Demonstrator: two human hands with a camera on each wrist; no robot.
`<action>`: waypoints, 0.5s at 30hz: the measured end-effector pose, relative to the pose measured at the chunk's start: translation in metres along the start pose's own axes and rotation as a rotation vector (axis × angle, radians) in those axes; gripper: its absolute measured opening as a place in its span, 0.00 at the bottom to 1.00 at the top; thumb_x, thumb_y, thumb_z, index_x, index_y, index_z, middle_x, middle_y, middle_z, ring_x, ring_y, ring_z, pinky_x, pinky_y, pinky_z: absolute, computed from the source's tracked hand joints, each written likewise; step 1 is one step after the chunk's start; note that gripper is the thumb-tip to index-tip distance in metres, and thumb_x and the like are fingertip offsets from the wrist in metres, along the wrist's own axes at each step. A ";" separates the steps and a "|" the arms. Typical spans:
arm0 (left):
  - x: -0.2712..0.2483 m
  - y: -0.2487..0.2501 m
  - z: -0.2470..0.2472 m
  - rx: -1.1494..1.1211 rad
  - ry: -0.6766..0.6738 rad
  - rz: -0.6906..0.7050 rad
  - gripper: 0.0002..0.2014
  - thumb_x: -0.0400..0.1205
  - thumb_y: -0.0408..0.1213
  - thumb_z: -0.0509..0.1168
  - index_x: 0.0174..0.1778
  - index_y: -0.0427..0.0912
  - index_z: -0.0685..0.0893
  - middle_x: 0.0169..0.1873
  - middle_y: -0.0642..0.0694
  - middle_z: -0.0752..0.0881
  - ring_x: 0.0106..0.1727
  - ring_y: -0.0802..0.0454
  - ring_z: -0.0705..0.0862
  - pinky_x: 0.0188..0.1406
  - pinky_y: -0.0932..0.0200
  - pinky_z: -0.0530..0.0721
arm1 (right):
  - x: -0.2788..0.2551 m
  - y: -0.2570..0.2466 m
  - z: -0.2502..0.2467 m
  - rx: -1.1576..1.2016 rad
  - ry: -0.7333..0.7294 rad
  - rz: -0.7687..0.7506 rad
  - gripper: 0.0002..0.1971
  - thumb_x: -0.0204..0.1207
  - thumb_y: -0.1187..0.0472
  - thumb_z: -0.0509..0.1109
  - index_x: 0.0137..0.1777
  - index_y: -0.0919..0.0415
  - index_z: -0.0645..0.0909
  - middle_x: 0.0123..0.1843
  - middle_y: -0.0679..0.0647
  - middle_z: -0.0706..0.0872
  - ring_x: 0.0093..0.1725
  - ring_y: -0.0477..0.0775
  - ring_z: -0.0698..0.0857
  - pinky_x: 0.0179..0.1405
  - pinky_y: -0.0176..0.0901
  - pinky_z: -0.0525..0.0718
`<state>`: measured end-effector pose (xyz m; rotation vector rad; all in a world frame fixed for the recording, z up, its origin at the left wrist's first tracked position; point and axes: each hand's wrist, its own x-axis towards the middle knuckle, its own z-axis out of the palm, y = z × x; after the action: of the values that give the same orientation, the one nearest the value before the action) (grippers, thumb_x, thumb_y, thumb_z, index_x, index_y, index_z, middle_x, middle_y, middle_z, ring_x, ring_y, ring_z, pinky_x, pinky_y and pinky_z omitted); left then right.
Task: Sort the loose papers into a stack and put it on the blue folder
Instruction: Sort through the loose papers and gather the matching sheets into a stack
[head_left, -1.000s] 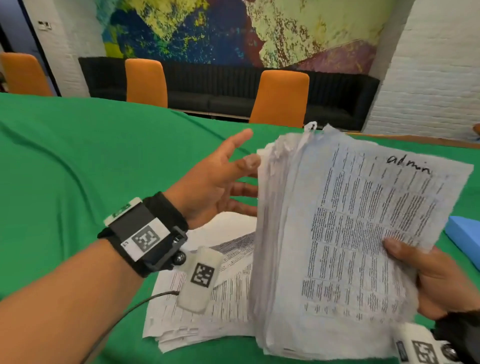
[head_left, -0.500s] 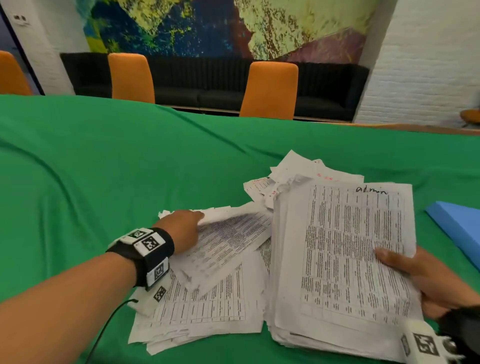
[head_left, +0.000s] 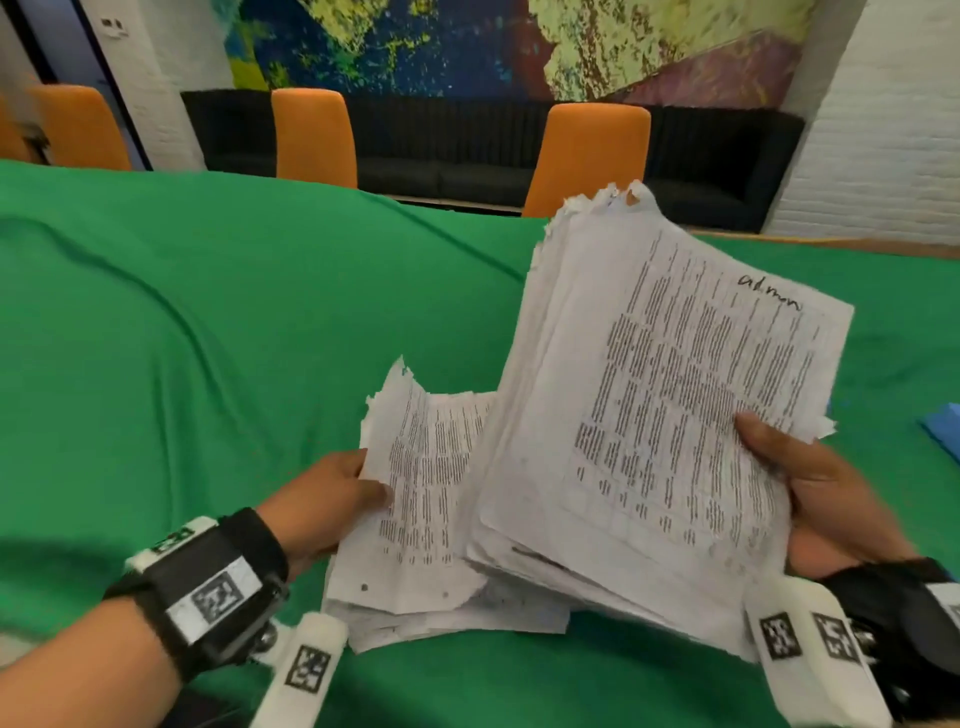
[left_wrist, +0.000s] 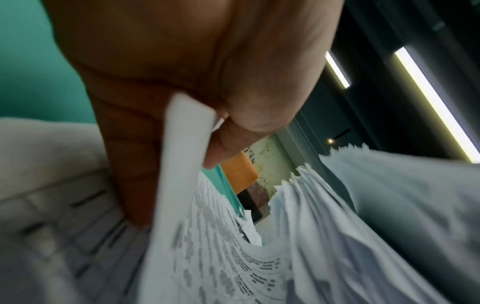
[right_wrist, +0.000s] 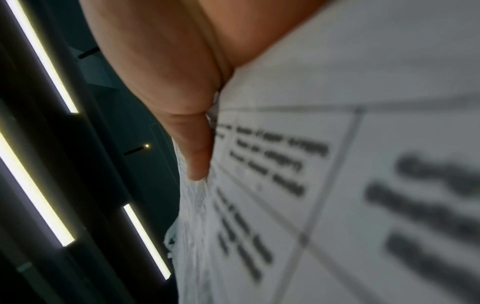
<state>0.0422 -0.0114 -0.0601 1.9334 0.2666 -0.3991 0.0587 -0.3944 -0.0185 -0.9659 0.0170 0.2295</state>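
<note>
The right hand (head_left: 826, 499) grips a thick stack of papers (head_left: 670, 415) by its near right edge, thumb on the top sheet, tilting it up off the green table (head_left: 208, 338). The left hand (head_left: 327, 499) pinches a few loose sheets (head_left: 421, 499) just beside that stack, over more papers lying flat. The blue folder (head_left: 943, 431) lies beyond the right hand, apart from it.

My left hand (head_left: 332, 499) now pinches loose sheets (head_left: 421, 483) (raised off the cloth); my right hand (head_left: 821, 499) tilts the stack (head_left: 675, 395) up again.
</note>
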 end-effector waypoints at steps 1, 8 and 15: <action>-0.001 -0.004 0.003 0.022 0.000 0.018 0.12 0.85 0.29 0.62 0.62 0.41 0.86 0.52 0.41 0.94 0.52 0.39 0.94 0.60 0.33 0.89 | 0.003 0.004 0.010 0.023 -0.028 0.019 0.32 0.68 0.60 0.73 0.76 0.56 0.81 0.71 0.62 0.88 0.65 0.64 0.90 0.50 0.64 0.93; -0.003 -0.017 0.007 -0.002 0.087 0.116 0.21 0.77 0.45 0.64 0.63 0.40 0.87 0.57 0.44 0.93 0.58 0.42 0.92 0.65 0.35 0.87 | 0.023 -0.005 0.065 0.120 -0.201 -0.049 0.28 0.80 0.58 0.67 0.82 0.52 0.75 0.78 0.57 0.83 0.76 0.61 0.83 0.69 0.69 0.81; -0.007 -0.019 0.012 0.121 0.194 0.142 0.09 0.88 0.25 0.61 0.50 0.39 0.84 0.51 0.42 0.88 0.53 0.49 0.86 0.58 0.60 0.86 | 0.045 0.020 0.081 0.111 -0.230 0.047 0.29 0.81 0.59 0.68 0.83 0.56 0.73 0.80 0.61 0.80 0.79 0.64 0.80 0.75 0.69 0.79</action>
<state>0.0274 -0.0155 -0.0779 2.0981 0.2333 -0.1369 0.0911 -0.3090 0.0060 -0.8244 -0.1566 0.3779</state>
